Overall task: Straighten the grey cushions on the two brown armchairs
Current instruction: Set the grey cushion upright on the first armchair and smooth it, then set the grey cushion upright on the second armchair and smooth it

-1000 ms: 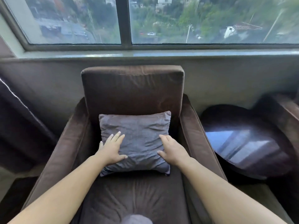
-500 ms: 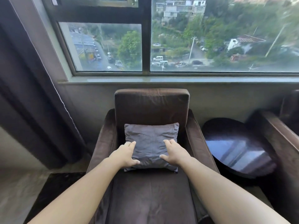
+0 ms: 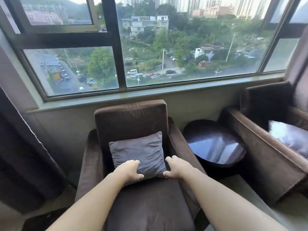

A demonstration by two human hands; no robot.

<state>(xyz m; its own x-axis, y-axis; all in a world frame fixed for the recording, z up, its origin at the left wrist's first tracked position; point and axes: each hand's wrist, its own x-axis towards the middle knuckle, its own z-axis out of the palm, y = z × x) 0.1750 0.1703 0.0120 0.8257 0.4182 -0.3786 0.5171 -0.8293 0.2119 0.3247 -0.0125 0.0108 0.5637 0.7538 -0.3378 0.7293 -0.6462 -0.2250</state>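
Observation:
A grey cushion stands upright against the back of the brown armchair in front of me. My left hand rests on the cushion's lower left part, fingers curled onto the fabric. At the cushion's lower right corner my right hand touches the edge with curled fingers. A second brown armchair stands at the right, and on its seat lies another grey cushion, partly cut off by the frame edge.
A round dark side table sits between the two armchairs. A wide window with a sill runs behind them. A dark curtain hangs at the left, close to the near armchair's arm.
The view has pulled back and risen, bringing the second armchair into sight. Both hands have slid toward the cushion's lower corners and curled from flat.

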